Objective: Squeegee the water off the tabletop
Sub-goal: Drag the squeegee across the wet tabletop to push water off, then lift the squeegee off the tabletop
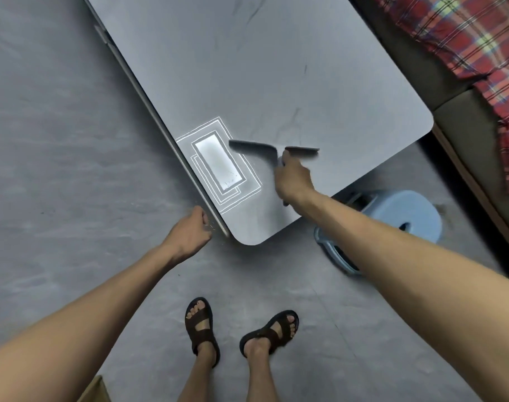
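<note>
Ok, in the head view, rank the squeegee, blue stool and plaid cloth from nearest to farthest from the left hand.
From the left hand:
1. Squeegee, on the tabletop, gripped by the right hand.
2. Blue stool, on the floor beneath the table's right side.
3. Plaid cloth, far upper right.

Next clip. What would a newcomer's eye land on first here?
The right hand gripping a dark squeegee on the grey tabletop, mid-frame, draws the eye first. Just left of it, a bright rectangular light reflection glares off the surface near the table's edge. A red plaid cloth fills the top right corner.
</note>
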`<state>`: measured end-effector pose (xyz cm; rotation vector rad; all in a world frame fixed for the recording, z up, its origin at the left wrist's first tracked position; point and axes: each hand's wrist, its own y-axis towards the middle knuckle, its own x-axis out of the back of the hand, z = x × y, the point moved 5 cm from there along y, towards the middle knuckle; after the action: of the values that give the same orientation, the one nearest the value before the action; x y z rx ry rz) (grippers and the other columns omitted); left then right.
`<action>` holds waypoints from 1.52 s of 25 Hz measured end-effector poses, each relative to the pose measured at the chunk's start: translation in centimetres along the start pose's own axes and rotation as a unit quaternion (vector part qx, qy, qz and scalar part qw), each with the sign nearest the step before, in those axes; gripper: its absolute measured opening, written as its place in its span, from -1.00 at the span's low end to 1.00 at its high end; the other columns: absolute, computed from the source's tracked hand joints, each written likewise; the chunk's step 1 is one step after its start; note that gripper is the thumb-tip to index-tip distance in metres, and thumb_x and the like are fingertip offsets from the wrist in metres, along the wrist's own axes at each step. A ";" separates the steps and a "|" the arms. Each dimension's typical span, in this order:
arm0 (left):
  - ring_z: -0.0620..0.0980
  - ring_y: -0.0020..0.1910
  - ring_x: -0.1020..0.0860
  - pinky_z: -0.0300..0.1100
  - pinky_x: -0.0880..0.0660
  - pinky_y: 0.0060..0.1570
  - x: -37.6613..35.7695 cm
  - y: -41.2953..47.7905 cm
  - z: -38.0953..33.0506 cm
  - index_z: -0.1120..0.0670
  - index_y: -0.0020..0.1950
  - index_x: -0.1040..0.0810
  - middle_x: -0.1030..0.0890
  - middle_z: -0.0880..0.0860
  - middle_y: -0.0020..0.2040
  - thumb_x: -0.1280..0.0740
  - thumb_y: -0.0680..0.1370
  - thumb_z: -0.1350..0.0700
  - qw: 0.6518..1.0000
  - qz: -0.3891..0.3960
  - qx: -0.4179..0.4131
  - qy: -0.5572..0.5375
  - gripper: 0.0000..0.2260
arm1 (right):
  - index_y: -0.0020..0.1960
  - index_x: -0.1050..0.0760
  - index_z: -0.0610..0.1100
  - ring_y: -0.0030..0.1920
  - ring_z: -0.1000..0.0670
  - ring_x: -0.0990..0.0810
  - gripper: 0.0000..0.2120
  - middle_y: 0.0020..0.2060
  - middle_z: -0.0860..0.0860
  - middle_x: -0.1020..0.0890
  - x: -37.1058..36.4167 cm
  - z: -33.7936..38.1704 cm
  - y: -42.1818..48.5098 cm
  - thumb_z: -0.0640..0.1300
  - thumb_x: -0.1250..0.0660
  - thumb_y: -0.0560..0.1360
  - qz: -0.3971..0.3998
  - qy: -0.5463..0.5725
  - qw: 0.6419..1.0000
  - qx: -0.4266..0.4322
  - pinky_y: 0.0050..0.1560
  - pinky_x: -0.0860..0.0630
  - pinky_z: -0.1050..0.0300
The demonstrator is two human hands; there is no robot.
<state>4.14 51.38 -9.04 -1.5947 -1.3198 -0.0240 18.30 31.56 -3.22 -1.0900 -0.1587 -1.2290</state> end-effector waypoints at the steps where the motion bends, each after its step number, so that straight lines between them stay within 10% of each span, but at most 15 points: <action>1: -0.02 -0.36 -0.35 -0.13 -0.23 -0.40 0.1 -0.1 0.3 0.12 0.01 -0.32 -0.40 0.02 -0.32 -0.25 0.45 0.22 1.000 -0.001 0.001 -0.002 -0.82 | 0.22 -0.30 -0.10 -0.18 -0.22 -0.48 -0.69 -0.06 -0.17 -0.51 -1.5 -0.1 -1.6 -0.24 0.02 0.52 0.023 -0.066 0.996 0.056 -0.35 -0.48 0.02; 9: 0.01 -0.33 -0.36 -0.12 -0.24 -0.40 -1.1 -0.2 -0.4 0.11 -0.02 -0.33 -0.40 0.02 -0.30 -0.25 0.45 0.21 1.000 0.007 -0.021 0.021 -0.84 | 0.49 -0.13 0.25 -0.32 -0.13 -0.51 -0.52 -0.33 -0.05 -0.55 2.6 -10.4 -10.8 -0.06 -0.11 0.62 0.118 -0.274 0.937 0.184 -0.21 -0.50 -0.08; 15: 0.07 -0.22 -0.41 -0.10 -0.36 -0.30 -4.9 0.3 -3.8 0.17 -0.13 -0.37 -0.42 0.07 -0.15 -0.26 0.40 0.25 0.993 0.055 -0.076 0.069 -0.90 | 0.46 -0.26 0.19 -0.10 -0.15 -0.61 -0.56 -0.10 -0.08 -0.67 9.9 -15.2 -10.9 -0.02 -0.16 0.60 0.078 -0.267 0.953 0.119 -0.08 -0.53 -0.02; 24: 0.14 0.51 -0.20 -0.03 -0.41 0.10 -7.8 2.2 -3.0 0.12 -0.09 -0.30 -0.24 0.20 0.41 -0.23 0.40 0.24 0.978 0.131 -0.068 0.148 -0.85 | 0.51 -0.13 -0.07 0.00 -0.30 -0.53 -0.55 0.02 -0.28 -0.59 5.9 -11.0 -6.6 -0.18 -0.03 0.63 -0.006 -0.147 0.989 0.029 -0.04 -0.44 -0.03; 30: 0.17 -0.16 -0.47 -0.08 -0.31 -0.30 -6.6 0.2 -4.1 0.17 -0.05 -0.35 -0.48 0.10 -0.16 -0.25 0.44 0.23 0.988 0.080 -0.068 0.112 -0.87 | 0.41 -0.25 0.13 -0.20 -0.18 -0.60 -0.60 -0.21 -0.14 -0.62 5.0 -16.2 -13.4 -0.14 -0.11 0.60 0.075 -0.159 0.983 0.047 -0.14 -0.55 -0.10; 34: 0.12 -0.18 -0.47 -0.08 -0.36 -0.26 -6.1 -1.4 -6.2 0.11 -0.03 -0.35 -0.50 0.06 -0.22 -0.24 0.49 0.17 0.985 0.068 -0.081 0.135 -0.90 | 0.43 -0.29 0.05 0.04 -0.22 -0.55 -0.60 0.04 -0.11 -0.63 8.3 -18.6 -15.0 -0.13 -0.13 0.61 0.047 -0.138 0.989 0.008 -0.05 -0.45 0.01; 38: 0.14 -0.14 -0.58 -0.05 -0.50 -0.13 -7.2 -2.3 -11.2 0.06 -0.08 -0.43 -0.64 0.08 -0.16 -0.27 0.46 0.14 0.991 0.088 -0.076 0.065 -0.93 | 0.04 -0.48 -0.11 -0.21 -0.12 -0.55 -0.70 -0.25 -0.05 -0.59 10.7 -20.8 -14.5 0.08 -0.09 0.61 0.002 -0.008 0.999 -0.049 -0.17 -0.46 0.01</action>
<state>5.70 38.25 -6.26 -1.8022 -1.0950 -0.1197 1.68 10.09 1.16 -1.1851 -0.1089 -1.2349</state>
